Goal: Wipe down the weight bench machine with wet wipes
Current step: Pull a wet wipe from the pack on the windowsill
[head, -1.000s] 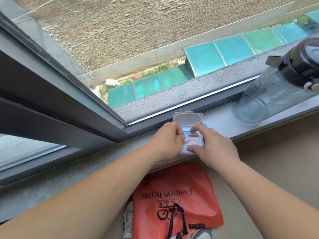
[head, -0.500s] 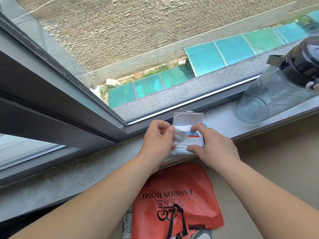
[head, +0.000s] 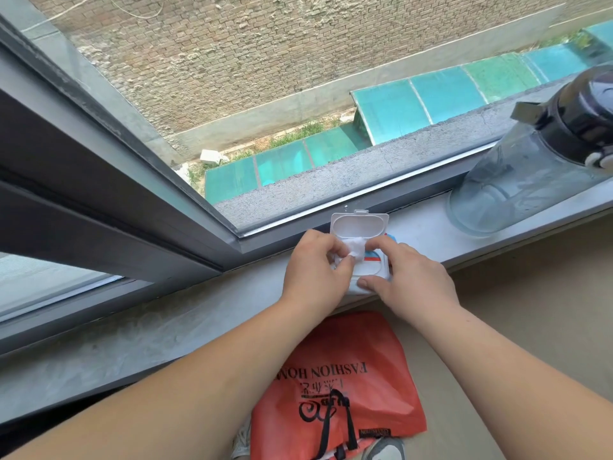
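The left hand point(head: 315, 263) pinched the wet wipe point(head: 356, 250) just above the pack point(head: 371, 270), which the right hand point(head: 411, 280) gripped flat on the windowsill point(head: 428, 234), so the pull was upward.

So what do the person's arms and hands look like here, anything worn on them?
Both forearms are bare, with no sleeves in view. The left hand and right hand wear no gloves, and no rings, watch or bracelet show.

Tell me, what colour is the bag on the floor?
The bag is orange-red with black lettering, head view.
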`<state>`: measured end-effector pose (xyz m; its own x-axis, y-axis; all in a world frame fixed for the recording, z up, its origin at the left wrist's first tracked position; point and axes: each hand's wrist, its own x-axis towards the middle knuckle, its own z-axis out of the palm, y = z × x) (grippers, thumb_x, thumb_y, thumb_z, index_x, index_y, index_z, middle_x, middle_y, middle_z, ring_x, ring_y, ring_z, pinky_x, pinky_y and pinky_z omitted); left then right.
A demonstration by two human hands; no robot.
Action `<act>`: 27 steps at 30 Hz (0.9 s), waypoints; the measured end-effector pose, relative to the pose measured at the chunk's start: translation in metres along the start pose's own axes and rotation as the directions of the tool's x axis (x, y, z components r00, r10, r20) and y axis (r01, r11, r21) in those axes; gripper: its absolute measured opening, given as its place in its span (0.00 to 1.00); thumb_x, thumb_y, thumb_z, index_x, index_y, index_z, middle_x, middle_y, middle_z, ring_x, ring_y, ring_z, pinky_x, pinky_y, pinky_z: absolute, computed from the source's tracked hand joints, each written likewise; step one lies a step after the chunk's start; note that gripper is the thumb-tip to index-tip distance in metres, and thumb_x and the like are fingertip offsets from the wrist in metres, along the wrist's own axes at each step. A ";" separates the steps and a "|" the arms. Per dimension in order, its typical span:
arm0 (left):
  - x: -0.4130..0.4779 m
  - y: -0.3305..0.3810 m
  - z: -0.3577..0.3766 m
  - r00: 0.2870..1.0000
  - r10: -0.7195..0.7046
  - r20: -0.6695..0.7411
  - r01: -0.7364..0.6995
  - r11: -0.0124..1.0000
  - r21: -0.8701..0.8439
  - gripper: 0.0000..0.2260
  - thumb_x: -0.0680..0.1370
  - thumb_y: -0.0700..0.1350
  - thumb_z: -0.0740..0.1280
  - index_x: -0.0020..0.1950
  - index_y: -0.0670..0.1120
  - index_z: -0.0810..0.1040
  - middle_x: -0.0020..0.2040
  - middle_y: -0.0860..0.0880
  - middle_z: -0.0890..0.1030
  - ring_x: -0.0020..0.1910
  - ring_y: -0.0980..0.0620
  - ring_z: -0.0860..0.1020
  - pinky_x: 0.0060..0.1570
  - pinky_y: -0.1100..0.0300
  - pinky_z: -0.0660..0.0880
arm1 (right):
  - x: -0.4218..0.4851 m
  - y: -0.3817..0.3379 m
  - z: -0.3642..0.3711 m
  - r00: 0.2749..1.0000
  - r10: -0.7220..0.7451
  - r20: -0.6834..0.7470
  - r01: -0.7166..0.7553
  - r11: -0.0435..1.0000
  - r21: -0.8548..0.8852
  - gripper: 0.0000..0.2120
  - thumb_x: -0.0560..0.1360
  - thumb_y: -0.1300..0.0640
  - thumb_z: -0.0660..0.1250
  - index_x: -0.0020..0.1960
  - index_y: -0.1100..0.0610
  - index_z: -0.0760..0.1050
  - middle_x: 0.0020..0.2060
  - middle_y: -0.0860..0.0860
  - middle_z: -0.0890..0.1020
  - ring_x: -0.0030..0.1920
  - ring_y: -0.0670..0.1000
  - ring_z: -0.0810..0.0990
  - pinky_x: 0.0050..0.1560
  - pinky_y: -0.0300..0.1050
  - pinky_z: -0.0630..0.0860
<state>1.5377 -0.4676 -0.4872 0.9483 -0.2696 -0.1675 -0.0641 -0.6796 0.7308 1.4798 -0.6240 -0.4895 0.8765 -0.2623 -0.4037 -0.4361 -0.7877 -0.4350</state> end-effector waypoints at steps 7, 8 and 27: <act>-0.013 0.006 -0.026 0.982 -0.159 0.103 0.177 0.961 -0.212 0.08 0.72 0.43 0.79 0.39 0.50 0.82 0.44 0.54 0.83 0.41 0.61 0.80 0.43 0.71 0.73 | 0.001 -0.001 -0.002 1.000 -0.001 0.008 0.001 1.000 -0.018 0.22 0.74 0.38 0.73 0.63 0.36 0.67 0.58 0.43 0.79 0.57 0.56 0.79 0.46 0.47 0.67; -0.015 0.007 -0.031 0.978 -0.174 0.118 0.201 0.940 -0.276 0.06 0.72 0.43 0.79 0.40 0.48 0.82 0.42 0.54 0.83 0.41 0.62 0.80 0.44 0.71 0.73 | 0.001 -0.001 -0.002 1.000 0.002 0.007 -0.002 1.000 -0.020 0.22 0.73 0.37 0.73 0.63 0.36 0.67 0.58 0.43 0.79 0.57 0.55 0.79 0.47 0.46 0.67; -0.012 0.025 -0.038 0.860 -0.496 0.118 0.449 0.627 -0.637 0.09 0.81 0.48 0.71 0.46 0.43 0.80 0.36 0.42 0.80 0.35 0.47 0.77 0.40 0.53 0.78 | -0.005 -0.007 -0.007 0.996 0.048 0.076 -0.049 0.999 0.008 0.23 0.75 0.39 0.71 0.66 0.35 0.68 0.60 0.45 0.79 0.59 0.56 0.78 0.52 0.50 0.73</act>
<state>1.5362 -0.4552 -0.4416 0.8108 0.0252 -0.5848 0.5836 -0.1125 0.8042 1.4800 -0.6209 -0.4790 0.8366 -0.2567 -0.4840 -0.4799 -0.7696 -0.4213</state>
